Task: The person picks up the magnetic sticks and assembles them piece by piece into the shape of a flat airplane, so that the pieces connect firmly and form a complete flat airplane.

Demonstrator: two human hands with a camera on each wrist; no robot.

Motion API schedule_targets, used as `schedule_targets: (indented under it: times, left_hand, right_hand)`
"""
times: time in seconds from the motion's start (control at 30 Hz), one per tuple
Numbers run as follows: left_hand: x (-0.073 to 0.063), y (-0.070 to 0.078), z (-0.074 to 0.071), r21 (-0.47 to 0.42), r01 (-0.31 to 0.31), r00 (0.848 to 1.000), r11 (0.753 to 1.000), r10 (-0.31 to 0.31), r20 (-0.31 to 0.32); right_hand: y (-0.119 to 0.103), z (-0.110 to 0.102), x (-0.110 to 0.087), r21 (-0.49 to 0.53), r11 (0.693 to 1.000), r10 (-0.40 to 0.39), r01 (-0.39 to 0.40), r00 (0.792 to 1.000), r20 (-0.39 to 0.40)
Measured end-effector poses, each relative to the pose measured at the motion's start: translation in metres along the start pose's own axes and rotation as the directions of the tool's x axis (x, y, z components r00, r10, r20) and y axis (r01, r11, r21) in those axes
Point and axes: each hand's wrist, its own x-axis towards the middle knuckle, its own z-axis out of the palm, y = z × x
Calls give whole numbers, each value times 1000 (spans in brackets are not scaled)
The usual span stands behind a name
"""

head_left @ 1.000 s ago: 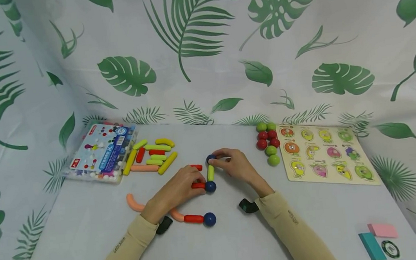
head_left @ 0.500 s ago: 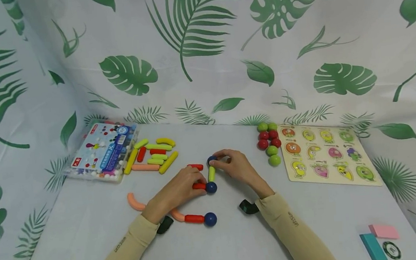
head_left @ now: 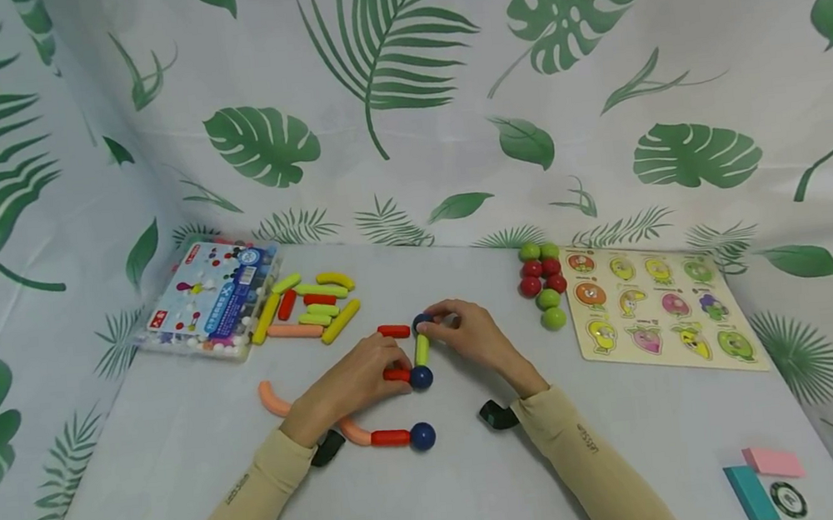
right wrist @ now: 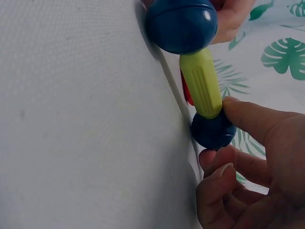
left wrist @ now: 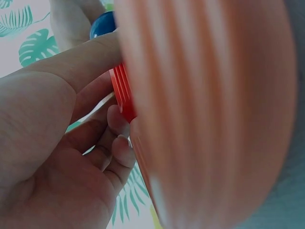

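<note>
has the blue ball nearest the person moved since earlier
No: in the head view, the blue ball keeps its place against the fruit board.

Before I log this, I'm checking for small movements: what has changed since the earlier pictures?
The green rod and its blue balls, with the red rod in the left hand, shifted slightly nearer the viewer. Nothing was newly gripped or released: the right hand still pinches the far ball. The loose red rod and fruit board stayed put.

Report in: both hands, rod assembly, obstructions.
Left hand grips red rod. Right hand pinches far blue ball. Yellow-green rod links that ball to middle blue ball. Possible obstacle: second red rod beside far blue ball.
</note>
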Motion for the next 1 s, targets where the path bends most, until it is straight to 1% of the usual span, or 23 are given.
schedule_targets:
  times: [0.17,0.27,0.33,0.4,0.5,0.57,0.67,0.77,0.8,0.83,0.87,0.93,1.0]
  left_hand:
    - [-1,0,-2,-27,-8,1000,1000,7,-2]
    - [-3,-2,-6,-61,10,1000,998,-11,-19]
    - [-6,-5,-12,-88,41,998,995,-44,-36]
    - [-13,-9,-20,-122,104,992,987,-111,-53]
    - [-31,-15,-34,-176,196,974,965,-212,-75]
    - [-49,-23,-43,-199,234,962,952,-257,-93]
    - [-77,-40,-55,-212,274,945,938,-304,-120]
    - [-104,-57,-64,-204,325,923,923,-357,-146]
    - [-112,-63,-66,-197,335,917,921,-367,-154]
    - [-119,-67,-68,-190,339,915,921,-370,-161]
    - [-126,-71,-69,-172,336,916,926,-364,-169]
    - [-137,-76,-70,-143,327,921,934,-349,-173]
    - [-146,-78,-69,-129,318,926,939,-337,-172]
  right_hand:
    - [1,-1,-2,7,1000,-10,10,1000,-1]
    - [2,-2,-2,14,1000,-12,12,1000,-2]
    - [3,-3,-3,12,1000,-6,6,1000,0]
    - [2,-3,-3,10,1000,4,-4,1000,8]
    - [2,-3,-4,12,1000,23,-23,1000,20]
    - [2,-3,-4,12,1000,29,-29,999,26]
    - [5,-3,-4,8,999,35,-35,999,18]
    - [7,-5,-5,6,999,31,-31,999,6]
    - [8,-5,-6,8,1000,30,-31,1000,3]
    - [9,-6,-6,9,1000,27,-27,1000,2]
    - [9,-6,-7,12,1000,28,-28,1000,0]
    - [11,-7,-7,15,999,28,-28,1000,-3]
    - [12,-8,-8,20,999,32,-32,999,-5]
